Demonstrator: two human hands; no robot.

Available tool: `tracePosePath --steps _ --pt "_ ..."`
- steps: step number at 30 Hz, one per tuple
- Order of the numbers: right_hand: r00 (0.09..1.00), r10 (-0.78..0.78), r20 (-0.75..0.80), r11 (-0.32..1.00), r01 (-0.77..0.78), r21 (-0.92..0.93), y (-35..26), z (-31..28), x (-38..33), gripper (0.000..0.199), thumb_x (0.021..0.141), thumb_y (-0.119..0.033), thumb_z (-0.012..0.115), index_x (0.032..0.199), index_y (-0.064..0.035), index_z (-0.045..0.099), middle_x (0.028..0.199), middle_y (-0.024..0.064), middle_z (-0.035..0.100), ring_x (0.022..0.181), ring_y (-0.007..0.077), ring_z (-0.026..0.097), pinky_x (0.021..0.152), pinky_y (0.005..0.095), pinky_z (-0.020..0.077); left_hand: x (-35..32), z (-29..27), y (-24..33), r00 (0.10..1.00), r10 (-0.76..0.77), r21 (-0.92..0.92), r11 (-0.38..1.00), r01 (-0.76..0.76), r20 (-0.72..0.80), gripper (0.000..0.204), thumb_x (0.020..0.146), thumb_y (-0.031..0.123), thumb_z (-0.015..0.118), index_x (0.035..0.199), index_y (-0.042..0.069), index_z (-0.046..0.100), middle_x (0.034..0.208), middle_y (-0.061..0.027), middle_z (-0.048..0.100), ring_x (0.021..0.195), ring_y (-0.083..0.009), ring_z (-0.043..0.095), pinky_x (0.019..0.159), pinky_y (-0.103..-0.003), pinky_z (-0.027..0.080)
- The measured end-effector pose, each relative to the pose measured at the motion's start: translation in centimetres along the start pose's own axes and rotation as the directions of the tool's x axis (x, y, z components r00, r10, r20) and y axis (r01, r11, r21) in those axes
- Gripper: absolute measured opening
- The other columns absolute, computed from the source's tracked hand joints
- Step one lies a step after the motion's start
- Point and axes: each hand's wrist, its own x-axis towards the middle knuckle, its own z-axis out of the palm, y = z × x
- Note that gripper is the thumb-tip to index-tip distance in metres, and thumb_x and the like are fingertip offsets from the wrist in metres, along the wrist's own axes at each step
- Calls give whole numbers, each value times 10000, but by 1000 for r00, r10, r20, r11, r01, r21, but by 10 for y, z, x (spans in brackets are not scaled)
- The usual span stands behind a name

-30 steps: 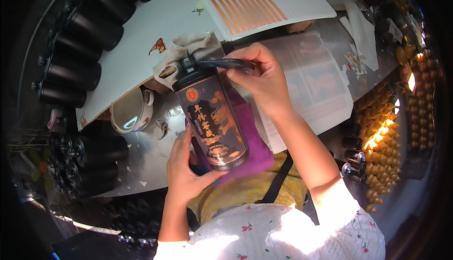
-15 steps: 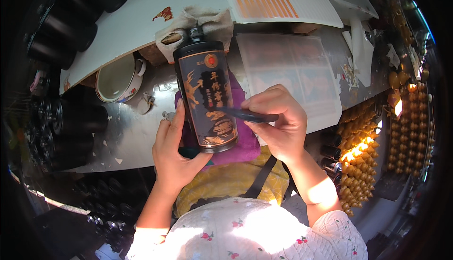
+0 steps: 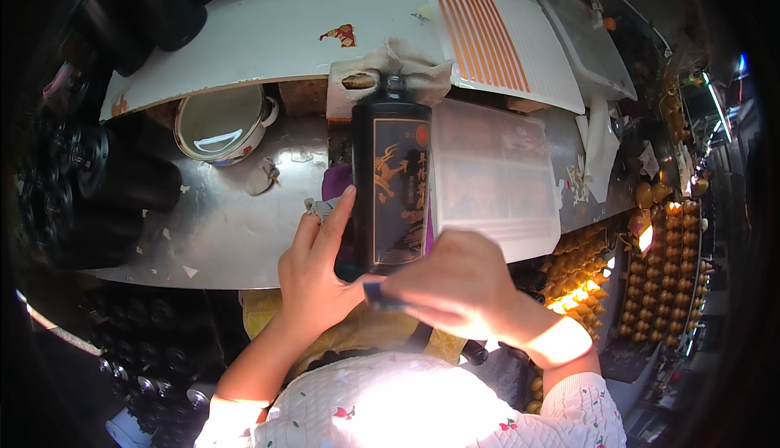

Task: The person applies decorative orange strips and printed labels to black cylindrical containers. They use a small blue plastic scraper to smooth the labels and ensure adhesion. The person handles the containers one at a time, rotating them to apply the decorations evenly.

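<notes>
A black bottle [image 3: 394, 184] lies with its neck away from me against a padded off-white cloth rest [image 3: 429, 77]. On its upper side is a dark label with gold pictures and a red seal. My left hand [image 3: 319, 268] grips the lower left of the bottle, fingers along the side and thumb near the base. A grey wrap shows on one finger. My right hand [image 3: 463, 277], blurred by motion, holds a dark flat scraper [image 3: 382, 295] beside the bottle's base. Purple cloth [image 3: 335, 184] shows beneath the bottle.
Translucent-covered label sheets [image 3: 497, 172] lie right of the bottle. An enamel pot [image 3: 236, 154] stands to the left, near black bottles [image 3: 134, 180]. Beyond, a raised white board [image 3: 244, 38] carries a sheet with orange strips [image 3: 479, 38]. Rows of gold caps [image 3: 662, 277] stand at right.
The bottle has turned more upright in view, its label rolled toward the right. My right hand has moved the scraper from the label's middle down toward the base. The view has shifted.
</notes>
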Motion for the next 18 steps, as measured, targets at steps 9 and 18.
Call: tracePosePath --steps 9,18 --pt "949 -300 -100 888 239 -393 49 -5 85 174 715 -91 757 879 -103 700 814 -7 663 668 181 564 567 311 449 0 -1 -2 999 -45 -73 996 45 0 1120 561 283 930 1504 44 374 1064 -143 608 900 -319 635 671 -397 530" --pt "895 187 -405 973 -225 -49 33 -2 29 317 744 -79 788 1054 -106 729 865 29 706 682 208 635 626 332 491 1 -1 -12 994 46 -18 999 -44 96 1127 610 312 899 1546 58 325 993 -137 622 842 -345 653 642 -405 528"
